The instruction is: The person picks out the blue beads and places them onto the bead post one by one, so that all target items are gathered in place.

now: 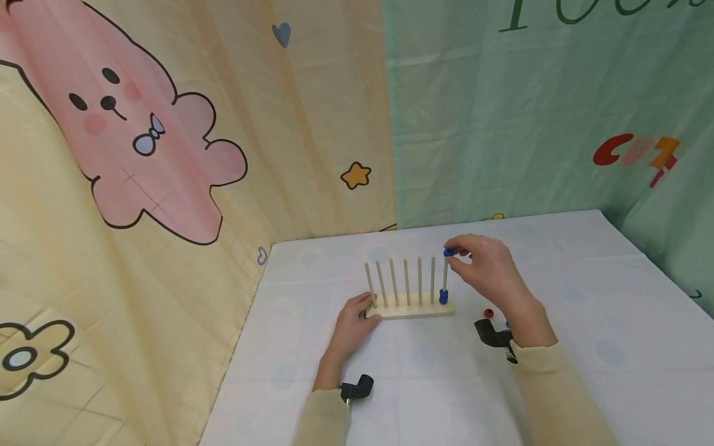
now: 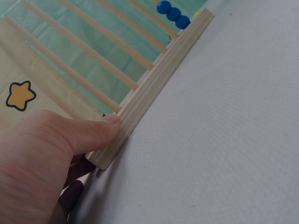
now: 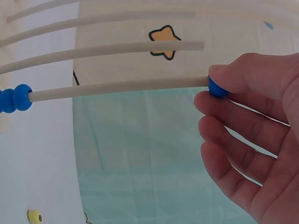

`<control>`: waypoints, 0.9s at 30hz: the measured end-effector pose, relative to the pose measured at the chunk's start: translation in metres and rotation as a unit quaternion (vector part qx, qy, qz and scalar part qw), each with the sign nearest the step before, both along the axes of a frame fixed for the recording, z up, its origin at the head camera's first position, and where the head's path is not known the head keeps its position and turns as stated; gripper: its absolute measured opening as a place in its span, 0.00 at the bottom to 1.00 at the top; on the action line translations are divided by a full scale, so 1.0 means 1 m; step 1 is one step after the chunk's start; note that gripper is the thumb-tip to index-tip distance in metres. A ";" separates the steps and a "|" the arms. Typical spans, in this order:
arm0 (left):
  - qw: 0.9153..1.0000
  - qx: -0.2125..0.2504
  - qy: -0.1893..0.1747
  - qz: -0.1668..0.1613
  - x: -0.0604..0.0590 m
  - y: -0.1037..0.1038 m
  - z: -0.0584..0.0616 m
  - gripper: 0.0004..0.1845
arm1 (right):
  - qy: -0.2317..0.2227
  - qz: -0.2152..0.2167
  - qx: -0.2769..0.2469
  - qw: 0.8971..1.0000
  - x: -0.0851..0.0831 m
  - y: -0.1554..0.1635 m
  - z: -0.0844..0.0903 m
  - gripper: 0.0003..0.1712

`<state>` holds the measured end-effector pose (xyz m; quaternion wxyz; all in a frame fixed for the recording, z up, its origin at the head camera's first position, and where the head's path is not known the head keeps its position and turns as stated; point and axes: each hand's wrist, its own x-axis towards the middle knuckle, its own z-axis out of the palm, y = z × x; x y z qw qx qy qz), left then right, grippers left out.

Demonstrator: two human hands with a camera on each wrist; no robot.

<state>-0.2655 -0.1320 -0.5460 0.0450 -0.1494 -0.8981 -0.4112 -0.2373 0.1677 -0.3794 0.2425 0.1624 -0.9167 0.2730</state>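
A wooden peg stand (image 1: 413, 311) with several upright pegs rests on the white table. My left hand (image 1: 354, 322) grips its left end; in the left wrist view the thumb presses the front edge of the base (image 2: 154, 88) and the other fingers are partly hidden behind. At the rightmost peg's tip, my right hand (image 1: 491, 266) pinches a blue bead (image 3: 217, 87) between thumb and index finger. Whether the peg has entered its hole cannot be told. Three blue beads (image 2: 174, 14) are stacked at the bottom of that same peg.
On the table a red bead (image 1: 488, 313) lies right of the stand, with a blue bead (image 1: 507, 323) partly hidden by my right wrist. The right wrist view also has a yellow bead (image 3: 34, 216). Printed curtains (image 1: 334, 111) hang behind the table.
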 end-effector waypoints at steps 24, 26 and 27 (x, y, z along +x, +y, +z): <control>1.000 -0.003 0.003 -0.003 0.001 -0.001 0.003 0.29 | -0.050 -0.003 -0.039 0.998 -0.004 -0.003 -0.013 0.13; 1.000 -0.003 0.002 -0.004 0.001 -0.001 0.003 0.29 | -0.056 -0.008 -0.049 0.997 -0.004 -0.003 -0.014 0.13; 1.000 -0.004 0.001 -0.004 0.001 -0.001 0.003 0.29 | -0.059 -0.009 -0.054 0.997 -0.004 -0.003 -0.014 0.13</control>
